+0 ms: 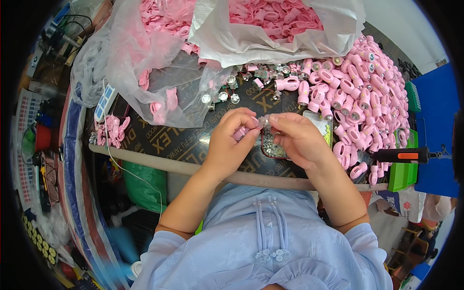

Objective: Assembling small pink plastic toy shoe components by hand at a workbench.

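Pink casing point(239, 133), in left hand point(226, 141), bags point(285, 47) beyond; torches point(360, 99) right

Bright, even, whitish light covers the worktop point(188, 145), whose dark surface carries a faint sheen. Shadows are soft. The white sack point(208, 36) looks palest, and the clear plastic bag point(128, 63) shows milky highlights. Below the worktop it is dim. The left hand point(231, 137) and right hand point(299, 137) look fairly sharp; a blue patch point(123, 246) at lower left is smeared. Straight edges bow outward, and black rounds off the corners.
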Action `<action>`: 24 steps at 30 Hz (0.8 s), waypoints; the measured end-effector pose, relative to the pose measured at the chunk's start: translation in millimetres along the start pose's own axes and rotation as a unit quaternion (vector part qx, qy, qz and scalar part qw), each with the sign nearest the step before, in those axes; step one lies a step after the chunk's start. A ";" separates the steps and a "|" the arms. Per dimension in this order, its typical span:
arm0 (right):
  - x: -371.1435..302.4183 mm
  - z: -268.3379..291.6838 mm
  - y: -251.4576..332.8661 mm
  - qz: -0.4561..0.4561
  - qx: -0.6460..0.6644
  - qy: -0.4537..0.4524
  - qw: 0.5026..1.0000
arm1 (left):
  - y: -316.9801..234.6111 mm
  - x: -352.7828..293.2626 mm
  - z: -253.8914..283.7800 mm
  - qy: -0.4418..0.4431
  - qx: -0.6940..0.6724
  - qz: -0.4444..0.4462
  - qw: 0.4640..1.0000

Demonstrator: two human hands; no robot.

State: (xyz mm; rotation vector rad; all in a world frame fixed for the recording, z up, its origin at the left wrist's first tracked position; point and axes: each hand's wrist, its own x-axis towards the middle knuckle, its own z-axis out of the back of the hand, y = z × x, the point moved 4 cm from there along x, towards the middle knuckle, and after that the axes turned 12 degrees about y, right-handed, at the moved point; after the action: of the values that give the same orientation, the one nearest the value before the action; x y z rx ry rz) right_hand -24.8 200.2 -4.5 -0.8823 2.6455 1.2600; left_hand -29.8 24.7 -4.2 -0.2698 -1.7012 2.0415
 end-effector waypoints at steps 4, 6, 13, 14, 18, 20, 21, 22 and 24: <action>-3.7 -1.1 4.5 0.044 -0.054 -0.029 0.997 | -0.3 0.3 0.3 -0.011 -0.036 -0.003 0.999; -4.8 -3.4 4.0 0.057 -0.054 -0.030 0.996 | -9.0 0.8 -1.9 0.012 0.042 -0.036 0.998; -3.4 -0.4 0.1 0.149 -0.202 -0.042 0.967 | -14.0 -4.0 -4.0 -0.026 0.030 0.067 0.997; -4.5 -2.0 1.9 0.167 -0.260 -0.043 0.950 | -14.6 -4.1 -4.5 -0.024 0.035 0.067 0.997; -6.5 -8.5 3.8 0.166 -0.319 -0.050 0.932 | -18.1 -5.5 -5.6 -0.019 0.046 0.063 0.997; -6.8 -13.7 6.0 0.175 -0.412 -0.055 0.892 | -14.9 -5.1 -6.5 -0.014 0.026 0.064 0.998; -6.3 -14.8 5.3 0.175 -0.412 -0.055 0.892 | -13.2 -5.2 -6.8 -0.010 0.007 0.065 0.998; -6.6 -17.7 6.0 0.203 -0.434 -0.048 0.876 | -11.3 -4.9 -9.2 -0.010 0.007 0.065 0.998; -6.8 -19.9 6.6 0.231 -0.456 -0.040 0.859 | -10.0 -4.3 -12.0 -0.063 -0.070 0.019 0.995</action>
State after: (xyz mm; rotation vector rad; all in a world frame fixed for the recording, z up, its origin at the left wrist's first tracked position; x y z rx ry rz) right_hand -19.3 192.0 15.3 -0.1750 2.1661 2.6870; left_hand -18.6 34.5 2.3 -0.2234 -1.9335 2.0068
